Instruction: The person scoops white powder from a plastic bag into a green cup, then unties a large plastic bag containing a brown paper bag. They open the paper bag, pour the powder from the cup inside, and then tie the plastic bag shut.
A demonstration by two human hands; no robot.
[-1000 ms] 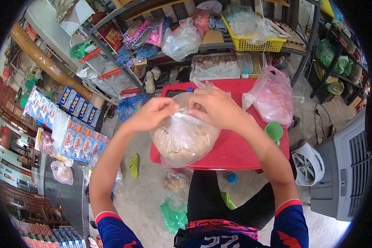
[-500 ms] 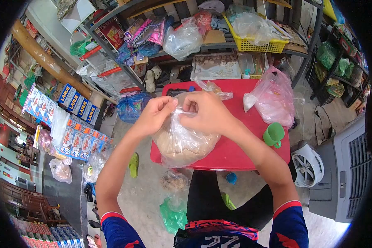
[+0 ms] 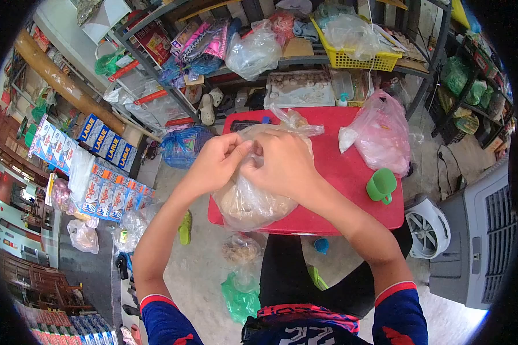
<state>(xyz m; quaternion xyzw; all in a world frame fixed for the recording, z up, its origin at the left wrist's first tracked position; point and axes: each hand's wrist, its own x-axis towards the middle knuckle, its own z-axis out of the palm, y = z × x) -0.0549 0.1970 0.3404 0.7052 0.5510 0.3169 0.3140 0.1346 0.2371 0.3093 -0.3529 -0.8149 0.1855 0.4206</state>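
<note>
Bag neck pinched in both hands above the red counter (image 3: pixel 351 172).

The clear bag (image 3: pixel 253 201) is set at the counter's near left edge, its gathered top gripped between the thumb and fingers of the left hand (image 3: pixel 216 164) and of the right hand (image 3: pixel 279 158). A green cup (image 3: pixel 381 185) and a pink bag (image 3: pixel 381 132) are placed toward the counter's right side.

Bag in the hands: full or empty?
Not empty: pale tan contents show through the clear bag and bulge it out below the left hand and right hand.
</note>
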